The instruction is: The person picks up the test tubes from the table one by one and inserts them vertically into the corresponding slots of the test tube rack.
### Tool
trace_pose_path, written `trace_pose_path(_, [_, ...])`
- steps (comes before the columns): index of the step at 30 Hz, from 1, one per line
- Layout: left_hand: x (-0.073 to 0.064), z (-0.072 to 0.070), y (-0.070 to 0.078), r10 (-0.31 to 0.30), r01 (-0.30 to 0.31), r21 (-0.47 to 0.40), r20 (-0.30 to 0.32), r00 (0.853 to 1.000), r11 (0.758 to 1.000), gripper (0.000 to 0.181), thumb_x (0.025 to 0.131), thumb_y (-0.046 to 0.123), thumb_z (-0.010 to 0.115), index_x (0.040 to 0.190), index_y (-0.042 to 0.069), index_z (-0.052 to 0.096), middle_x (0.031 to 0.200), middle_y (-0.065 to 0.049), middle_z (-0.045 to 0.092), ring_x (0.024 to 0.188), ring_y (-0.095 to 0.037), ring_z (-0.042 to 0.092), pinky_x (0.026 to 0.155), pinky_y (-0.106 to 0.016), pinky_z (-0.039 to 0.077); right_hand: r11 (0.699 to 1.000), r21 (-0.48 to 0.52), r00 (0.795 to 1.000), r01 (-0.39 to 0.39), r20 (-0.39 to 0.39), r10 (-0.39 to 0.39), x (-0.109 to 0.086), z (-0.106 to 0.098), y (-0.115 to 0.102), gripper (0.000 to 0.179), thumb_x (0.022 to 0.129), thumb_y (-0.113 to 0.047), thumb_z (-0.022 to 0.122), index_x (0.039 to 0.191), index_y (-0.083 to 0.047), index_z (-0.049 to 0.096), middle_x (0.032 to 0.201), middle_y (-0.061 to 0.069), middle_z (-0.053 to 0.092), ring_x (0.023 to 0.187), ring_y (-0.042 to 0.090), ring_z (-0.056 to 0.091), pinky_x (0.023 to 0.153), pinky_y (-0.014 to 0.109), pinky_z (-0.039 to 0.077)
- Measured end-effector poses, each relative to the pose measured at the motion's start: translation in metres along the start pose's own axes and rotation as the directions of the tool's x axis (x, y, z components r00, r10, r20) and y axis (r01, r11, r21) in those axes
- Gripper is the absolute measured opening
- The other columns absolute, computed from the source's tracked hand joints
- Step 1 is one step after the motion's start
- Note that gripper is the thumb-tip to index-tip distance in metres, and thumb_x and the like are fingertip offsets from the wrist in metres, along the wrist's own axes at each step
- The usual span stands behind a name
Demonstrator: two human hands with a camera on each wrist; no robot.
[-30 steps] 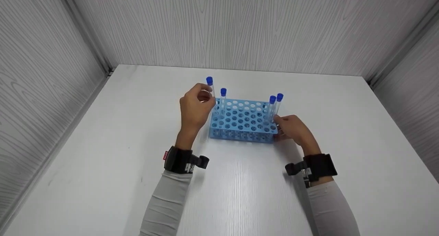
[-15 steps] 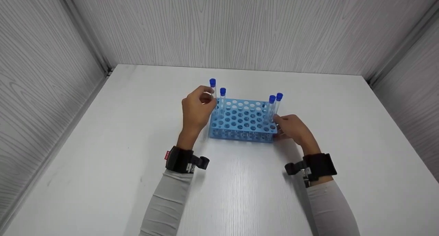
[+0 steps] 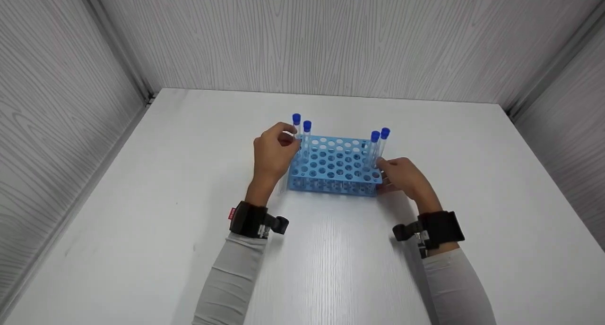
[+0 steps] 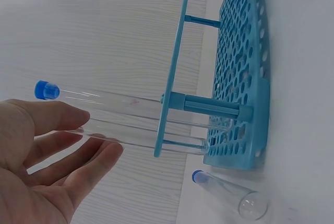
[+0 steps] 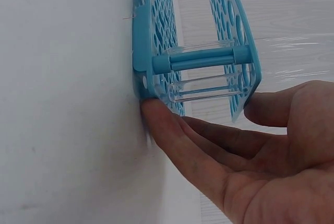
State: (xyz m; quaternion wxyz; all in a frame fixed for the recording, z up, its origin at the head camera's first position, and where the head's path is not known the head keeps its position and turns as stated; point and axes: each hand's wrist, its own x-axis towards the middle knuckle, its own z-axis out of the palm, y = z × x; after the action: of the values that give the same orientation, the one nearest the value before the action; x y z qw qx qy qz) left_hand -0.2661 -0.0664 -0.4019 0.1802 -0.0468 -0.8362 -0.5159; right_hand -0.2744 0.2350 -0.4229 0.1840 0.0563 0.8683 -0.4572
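Note:
Near the rack's left end, my left hand pinches a clear test tube with a blue cap between thumb and fingers. In the left wrist view this tube passes through the top plate and its round bottom is near the lower plate. Beside it stands another capped tube. My right hand grips the right end of the blue test tube rack. Its thumb touches the top plate's edge and a finger presses at the base.
Two more blue-capped tubes stand in the rack's right end. Another capped tube lies on the white table beyond the rack's end in the left wrist view. A grey wood-grain panel rises behind the table.
My left hand has moved slightly right and down, and the pinched tube has sunk lower in the rack and stands more upright. The right hand and rack have stayed put.

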Motion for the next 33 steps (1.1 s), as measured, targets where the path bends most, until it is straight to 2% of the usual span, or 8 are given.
trace_pose_path(11, [0.0008, 0.0011, -0.0024, -0.045, 0.044, 0.039, 0.036, 0.998, 0.998, 0.019, 0.091, 0.009, 0.069, 0.11, 0.006, 0.071, 0.098, -0.011, 0.076, 0.091, -0.022, 0.071, 0.084, -0.035, 0.06, 1.0, -0.019, 1.0, -0.017, 0.005, 0.017, -0.0001, -0.0006, -0.0009, 0.06, 0.108, -0.039, 0.038, 0.141, 0.009, 0.051, 0.122, 0.022, 0.063, 0.111, 0.032, 0.067, 0.098, 0.043, 0.056])
trace_pose_path(22, [0.001, 0.0, -0.0005, -0.055, 0.052, 0.059, 0.05, 0.997, 0.997, 0.022, 0.09, 0.008, 0.069, 0.112, 0.004, 0.071, 0.099, -0.011, 0.076, 0.092, -0.022, 0.071, 0.083, -0.036, 0.059, 1.0, 0.001, 1.0, 0.013, 0.013, -0.013, -0.0001, -0.0002, 0.0013, 0.06, 0.108, -0.038, 0.038, 0.139, 0.011, 0.052, 0.117, 0.021, 0.065, 0.103, 0.031, 0.071, 0.093, 0.042, 0.059])
trace_pose_path(33, [0.0016, 0.0003, -0.0017, -0.053, 0.05, 0.063, 0.059, 0.997, 0.997, 0.021, 0.091, 0.008, 0.068, 0.112, 0.005, 0.07, 0.099, -0.011, 0.076, 0.092, -0.023, 0.071, 0.084, -0.036, 0.059, 1.0, -0.001, 1.0, -0.011, 0.016, 0.011, -0.0011, -0.0007, -0.0002, 0.06, 0.109, -0.038, 0.037, 0.141, 0.01, 0.05, 0.121, 0.022, 0.061, 0.111, 0.032, 0.066, 0.098, 0.042, 0.057])
